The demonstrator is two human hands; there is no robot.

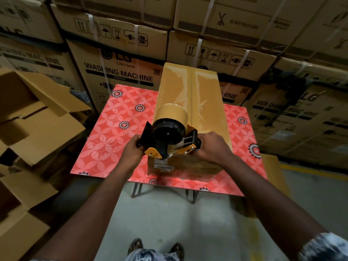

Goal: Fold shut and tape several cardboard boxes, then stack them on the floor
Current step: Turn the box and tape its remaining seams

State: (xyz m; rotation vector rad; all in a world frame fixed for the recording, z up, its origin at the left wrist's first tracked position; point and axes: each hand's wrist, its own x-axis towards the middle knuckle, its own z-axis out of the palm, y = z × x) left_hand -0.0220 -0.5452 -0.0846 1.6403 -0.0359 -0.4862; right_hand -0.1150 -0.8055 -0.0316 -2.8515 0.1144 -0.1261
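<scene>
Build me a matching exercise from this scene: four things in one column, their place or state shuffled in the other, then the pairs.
Things
1. tape dispenser
2. taped box
3. table
4. open boxes

Place or state
A. red flowered top, carrying the box
B. piled at the left, flaps open
C. gripped by the left hand and the right hand at the box's near edge
D. standing on the table, glossy tape on top

Pairs: 1-C, 2-D, 3-A, 4-B

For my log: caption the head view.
Left hand and right hand grip tape gun at near end of box on table.
</scene>
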